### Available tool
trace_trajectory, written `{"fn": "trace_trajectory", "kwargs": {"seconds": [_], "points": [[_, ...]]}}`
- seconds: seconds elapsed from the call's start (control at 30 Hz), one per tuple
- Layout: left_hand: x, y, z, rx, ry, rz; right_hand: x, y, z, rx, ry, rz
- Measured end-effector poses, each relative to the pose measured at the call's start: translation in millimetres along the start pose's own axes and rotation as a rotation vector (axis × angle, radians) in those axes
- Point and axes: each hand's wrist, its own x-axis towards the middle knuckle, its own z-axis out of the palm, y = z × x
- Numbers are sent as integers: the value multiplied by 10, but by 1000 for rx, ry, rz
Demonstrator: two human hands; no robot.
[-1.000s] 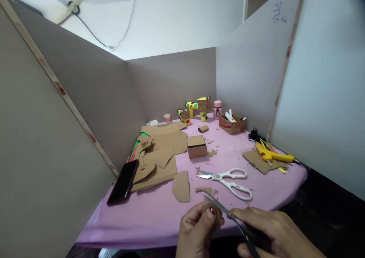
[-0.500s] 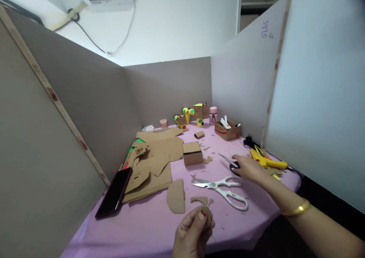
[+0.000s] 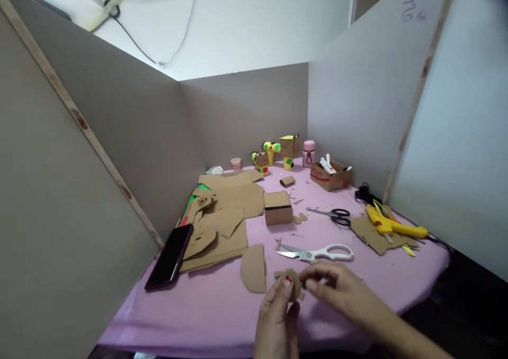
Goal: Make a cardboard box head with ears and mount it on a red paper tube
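My left hand (image 3: pixel 275 316) pinches a small rounded cardboard piece (image 3: pixel 295 287) between thumb and fingers, low in front of me. At the right edge of that piece, my right hand (image 3: pixel 341 290) has its fingers curled, with the fingertips against it. Just beyond the hands lie white-handled scissors (image 3: pixel 333 252), their lower handle hidden behind my right hand. Black-handled scissors (image 3: pixel 337 216) rest farther back on the table. A half-round cardboard piece (image 3: pixel 254 269) lies left of my hands, and small scraps are around them.
A cardboard box (image 3: pixel 278 211) stands mid-table, with cardboard sheets (image 3: pixel 222 221) and a phone (image 3: pixel 170 256) to its left. A yellow glue gun (image 3: pixel 397 226) lies at right on cardboard. Behind are a marker box (image 3: pixel 331 178), a pink bottle (image 3: pixel 309 155) and yellow spotted cardboard figures (image 3: pixel 289 152).
My right hand has let go of the black-handled scissors and come back to the rounded cardboard piece in my left hand. The view has tilted down and shifted.
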Motion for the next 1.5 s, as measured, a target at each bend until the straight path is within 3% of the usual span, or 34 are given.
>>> {"fn": "trace_trajectory", "kwargs": {"seconds": [0.03, 0.13, 0.27, 0.43, 0.5, 0.77, 0.93, 1.27, 1.4, 1.5], "points": [[-18, -24, 9, 17, -41, 15, -92, -85, 80, 227, -11, -14], [-84, -66, 9, 61, -132, 12, -265, -215, 206, 579, 58, 21], [-148, 20, -18, 140, -248, -62, -320, -232, 106, 696, 58, 69], [-190, 252, 18, 252, -595, -117, -361, -308, -89, 801, -57, 105], [-200, 296, 41, 261, -666, -131, -377, -349, -113, 849, -60, 121], [-200, 176, 1, 185, -658, 6, -361, -384, 66, 1024, -38, 173], [-178, 116, -64, 169, -561, 31, -395, -417, 205, 1133, -49, 272], [-199, 169, -93, 221, -558, 57, -399, -460, 221, 1234, -106, 346], [-213, 207, -85, 168, -528, 22, -432, -461, 244, 1174, -80, 300], [-262, 207, -59, 24, -437, -23, -476, -439, 241, 981, 2, 158]]}}
